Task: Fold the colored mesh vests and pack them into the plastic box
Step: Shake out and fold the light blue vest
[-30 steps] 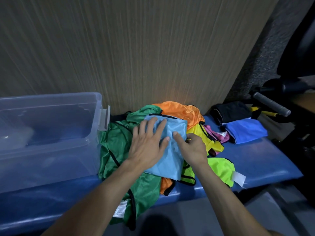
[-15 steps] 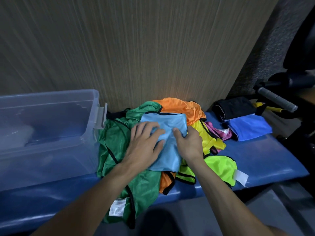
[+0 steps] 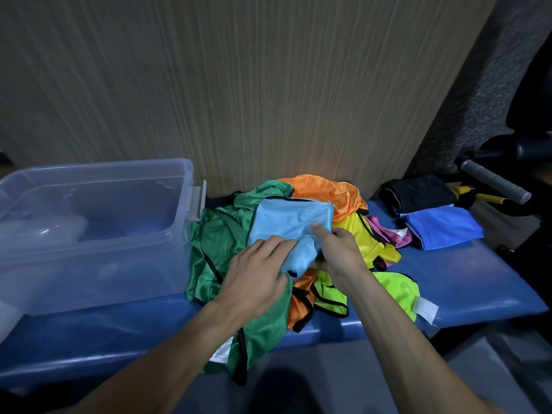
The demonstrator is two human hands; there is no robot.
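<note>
A light blue vest (image 3: 286, 222), partly folded, lies on top of a heap of mesh vests on the blue padded bench (image 3: 466, 282). My left hand (image 3: 257, 273) lies flat on its near left part, fingers straight. My right hand (image 3: 337, 252) pinches the vest's near right edge, thumb on top, and the near end is bunched up between the hands. Under it lie a green vest (image 3: 221, 252), an orange vest (image 3: 325, 189), a yellow vest (image 3: 370, 237) and a neon green vest (image 3: 397, 291). The clear plastic box (image 3: 125, 174) stands at the left, open.
A folded royal blue vest (image 3: 442, 227) and a folded black vest (image 3: 418, 194) lie at the bench's right end, with a pink vest (image 3: 388, 234) beside them. A wood-grain wall rises behind the bench. Dark gym equipment with a grey handle (image 3: 493, 182) stands at the far right.
My left hand has slid back toward me along the light blue vest. My right hand has taken the near right edge, and the near end of the vest has bunched up.
</note>
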